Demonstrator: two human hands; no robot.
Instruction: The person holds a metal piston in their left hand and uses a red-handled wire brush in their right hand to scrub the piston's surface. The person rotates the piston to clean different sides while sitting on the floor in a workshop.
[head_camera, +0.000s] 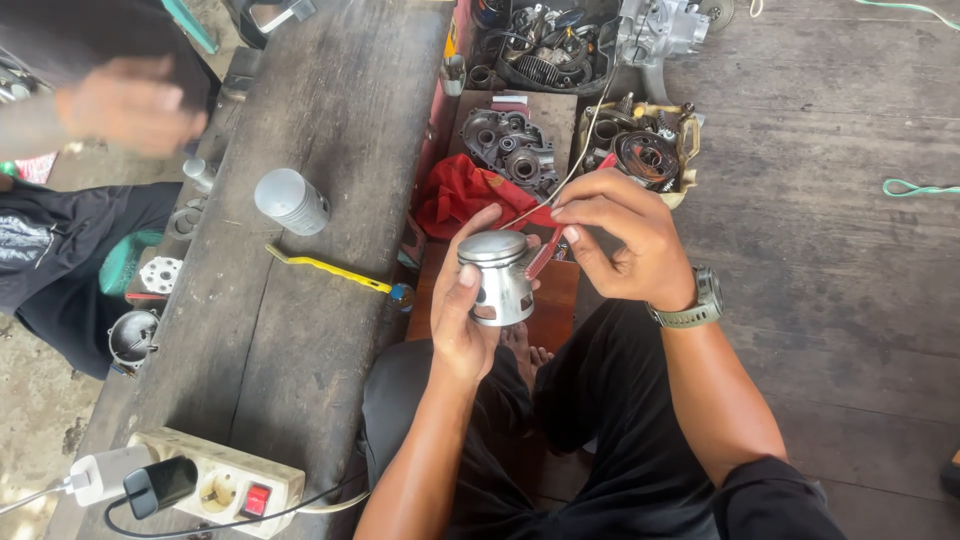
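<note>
Left hand (462, 318) grips the silver piston (498, 277) upright over the lap, right hand (622, 240) pinches a red-handled tool (545, 252) at its crown edge — looks like ring-groove work, next needs steady light pressure.

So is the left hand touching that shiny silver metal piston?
Touching: the head view shows the left hand wrapped around the shiny silver metal piston, thumb pressed on its side.

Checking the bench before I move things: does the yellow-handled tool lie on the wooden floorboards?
No, the yellow-handled tool lies on the grey wooden bench, just below the second piston, not on the floorboards.
</note>
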